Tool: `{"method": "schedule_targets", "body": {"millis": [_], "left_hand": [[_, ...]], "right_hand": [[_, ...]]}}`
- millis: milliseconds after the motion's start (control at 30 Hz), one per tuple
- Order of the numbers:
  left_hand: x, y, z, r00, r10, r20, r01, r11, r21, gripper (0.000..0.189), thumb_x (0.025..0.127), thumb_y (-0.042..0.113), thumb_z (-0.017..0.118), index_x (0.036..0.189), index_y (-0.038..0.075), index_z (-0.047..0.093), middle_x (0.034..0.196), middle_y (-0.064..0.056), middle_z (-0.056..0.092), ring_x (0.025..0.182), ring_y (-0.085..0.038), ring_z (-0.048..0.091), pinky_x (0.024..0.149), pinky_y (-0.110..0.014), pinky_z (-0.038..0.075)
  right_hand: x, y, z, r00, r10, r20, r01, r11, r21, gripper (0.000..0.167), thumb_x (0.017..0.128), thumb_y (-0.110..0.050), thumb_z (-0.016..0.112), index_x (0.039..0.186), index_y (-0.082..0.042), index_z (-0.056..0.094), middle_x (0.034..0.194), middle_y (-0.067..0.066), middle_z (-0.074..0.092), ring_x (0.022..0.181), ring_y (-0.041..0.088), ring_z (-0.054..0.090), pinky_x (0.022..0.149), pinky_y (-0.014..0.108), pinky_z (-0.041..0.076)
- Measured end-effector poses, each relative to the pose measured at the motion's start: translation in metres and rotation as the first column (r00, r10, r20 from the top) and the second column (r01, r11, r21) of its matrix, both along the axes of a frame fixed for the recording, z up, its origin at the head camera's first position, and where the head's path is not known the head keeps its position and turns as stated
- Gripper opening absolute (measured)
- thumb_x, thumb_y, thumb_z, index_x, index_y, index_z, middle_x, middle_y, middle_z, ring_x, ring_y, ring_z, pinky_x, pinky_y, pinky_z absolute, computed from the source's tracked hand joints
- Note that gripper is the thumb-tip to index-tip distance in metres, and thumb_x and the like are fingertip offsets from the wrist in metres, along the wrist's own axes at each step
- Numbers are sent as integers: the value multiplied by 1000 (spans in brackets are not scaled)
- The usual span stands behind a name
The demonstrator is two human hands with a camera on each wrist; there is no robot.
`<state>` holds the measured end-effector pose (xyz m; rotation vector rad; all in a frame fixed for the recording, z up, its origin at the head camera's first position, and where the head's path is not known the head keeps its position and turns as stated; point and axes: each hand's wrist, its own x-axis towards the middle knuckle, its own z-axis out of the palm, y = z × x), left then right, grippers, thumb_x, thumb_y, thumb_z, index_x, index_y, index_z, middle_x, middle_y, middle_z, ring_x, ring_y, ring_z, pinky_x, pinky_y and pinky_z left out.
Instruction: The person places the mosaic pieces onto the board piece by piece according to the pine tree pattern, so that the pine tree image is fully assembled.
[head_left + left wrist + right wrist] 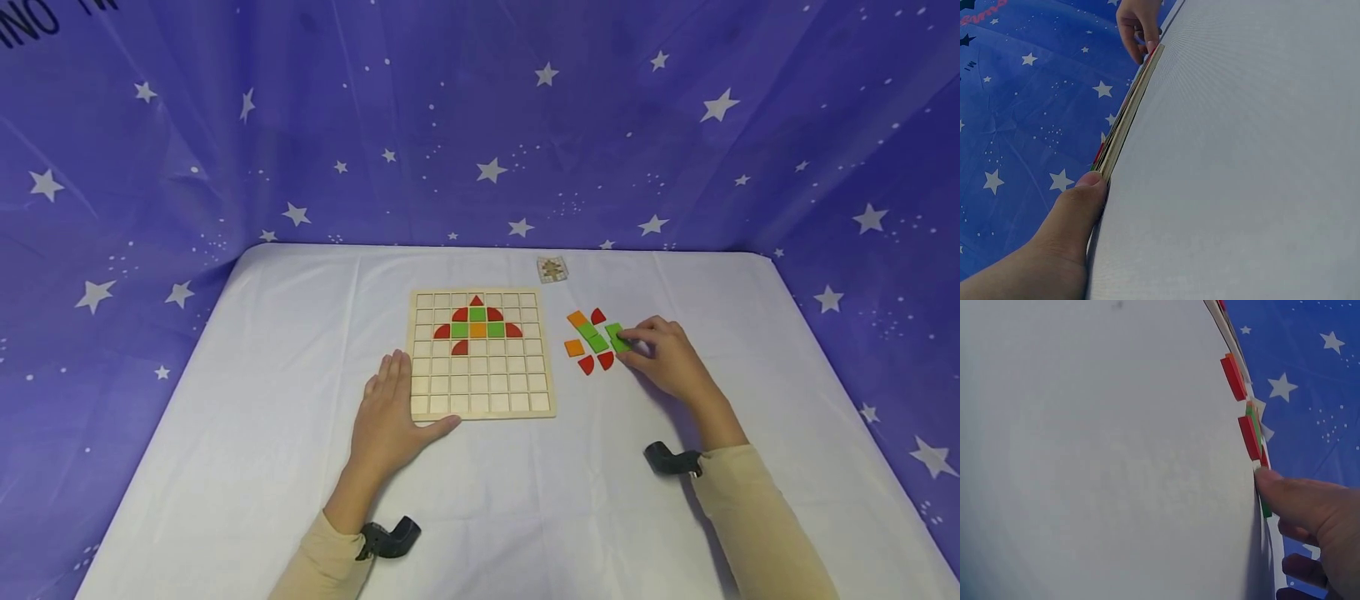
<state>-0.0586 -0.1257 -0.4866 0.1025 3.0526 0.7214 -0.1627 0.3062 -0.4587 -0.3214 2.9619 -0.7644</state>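
Observation:
A square wooden grid board (480, 375) lies on the table, with red, green and orange tiles set in a stepped, pointed shape in its upper rows. My left hand (386, 417) rests at its lower left corner, fingers extended along the left side and thumb on the near edge. In the left wrist view that thumb (1090, 180) touches the board's rim. To the right of the board, my right hand (667, 358) pinches a green square tile (621, 342) between thumb and fingertips. Another green tile (613, 330) lies against it.
Beside the right hand lie loose tiles: red quarter-rounds (587, 365), an orange square (573, 348), another orange tile (577, 319) and green squares (597, 342). A small patterned card (552, 269) lies beyond the board. Starry blue cloth (480, 125) hangs behind the white-covered table (480, 517).

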Motion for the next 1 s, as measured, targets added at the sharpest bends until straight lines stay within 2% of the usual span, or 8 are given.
{"method": "schedule_targets", "body": {"millis": [200,433,633,867,1000], "left_hand": [[-1,0,-1,1000,-2,-2,2,1000,-3,129,72,83,61,159,3,11,168,-14,10,156,-30,7,125,-49,16],[-1,-1,-2,1000,-4,-4,4,1000,-4,128,72,84,60,159,3,11,168,-14,10,156,-31,7,125,-49,16],[-1,-1,-1,1000,-2,3,2,1000,-2,128,72,82,62,159,2,11,168,-14,9,156,-30,7,125,-50,16],[-1,-1,-2,1000,-3,-2,3,1000,-2,129,72,83,61,159,2,11,168,-15,10,156,-31,7,125,-50,16],[-1,-1,-2,1000,-3,-5,3,1000,5,129,72,83,62,159,2,12,167,-15,10,156,-31,8,125,-50,16]], "right_hand": [[1,1,2,999,13,31,-14,1000,15,43,90,-24,73,131,-12,66,118,12,56,119,37,44,100,58,39],[6,1,0,1000,26,13,-26,999,18,37,89,-23,75,124,-13,71,109,8,60,106,31,55,92,52,46],[12,3,1,1000,29,-2,-29,999,16,36,88,-23,77,122,-11,73,109,10,62,106,32,56,93,54,47],[14,9,-2,1000,13,-13,-14,1000,-20,37,85,-25,79,119,-11,72,108,6,63,99,25,55,88,46,46],[15,11,-2,1000,26,6,-26,999,-30,37,87,-24,78,120,-11,72,111,7,61,105,28,54,93,51,46]]}}
